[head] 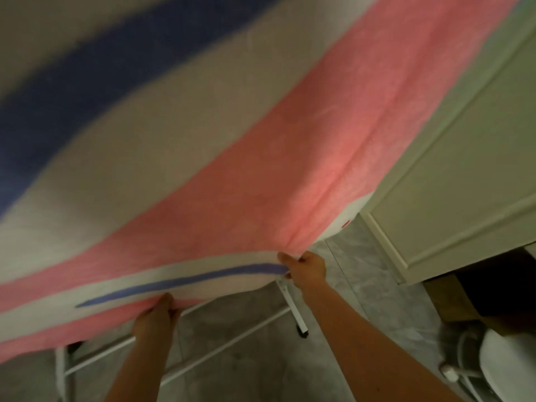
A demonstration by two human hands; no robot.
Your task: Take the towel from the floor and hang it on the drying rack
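Note:
A big towel (232, 146) with pink, cream and blue stripes billows across most of the view, blurred with motion. My left hand (155, 317) grips its near edge from below, thumb on top. Further right, my right hand (304, 269) pinches the same edge. Under the towel, white bars and a leg of the drying rack (294, 306) show above the floor. The rack's top is hidden by the cloth.
A white panelled door (464, 158) stands at the right with a dark gap below it. A white rounded object with metal legs (499, 369) sits in the bottom right corner. Grey marbled tiles (362, 274) cover the floor.

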